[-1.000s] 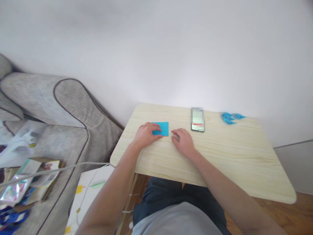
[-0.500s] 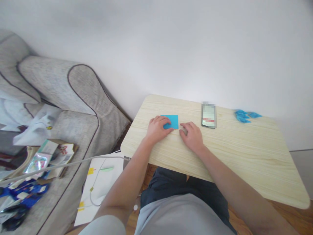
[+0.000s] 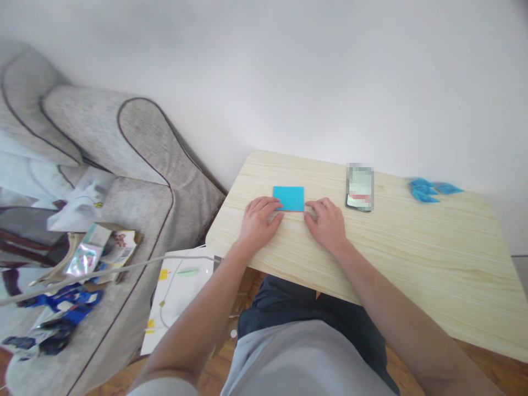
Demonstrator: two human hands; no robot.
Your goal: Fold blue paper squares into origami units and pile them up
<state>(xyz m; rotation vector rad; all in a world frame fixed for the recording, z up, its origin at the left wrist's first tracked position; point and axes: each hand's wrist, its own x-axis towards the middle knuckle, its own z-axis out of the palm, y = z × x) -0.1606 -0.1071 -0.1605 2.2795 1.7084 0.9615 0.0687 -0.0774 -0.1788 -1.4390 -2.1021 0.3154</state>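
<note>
A flat blue paper rectangle [image 3: 289, 198], with thin reddish edges, lies on the light wood-grain table [image 3: 396, 258]. My left hand [image 3: 260, 223] rests at its lower left corner, fingertips touching the paper and thumb held apart on the table. My right hand [image 3: 325, 224] lies by the lower right corner, its thumb and index finger apart. Whether that index fingertip touches the paper edge I cannot tell. Neither hand grips anything.
A phone [image 3: 359, 188] with a blurred screen lies right of my right hand. Folded blue paper pieces [image 3: 424, 190] sit near the far right edge. Left of the table stands a grey sofa [image 3: 140, 148] with packets on it; a pale cable [image 3: 136, 265] crosses there.
My left hand has drawn back toward the lower left, uncovering most of the blue paper. My right hand stays close to the paper's right side. The whole view has shifted slightly.
</note>
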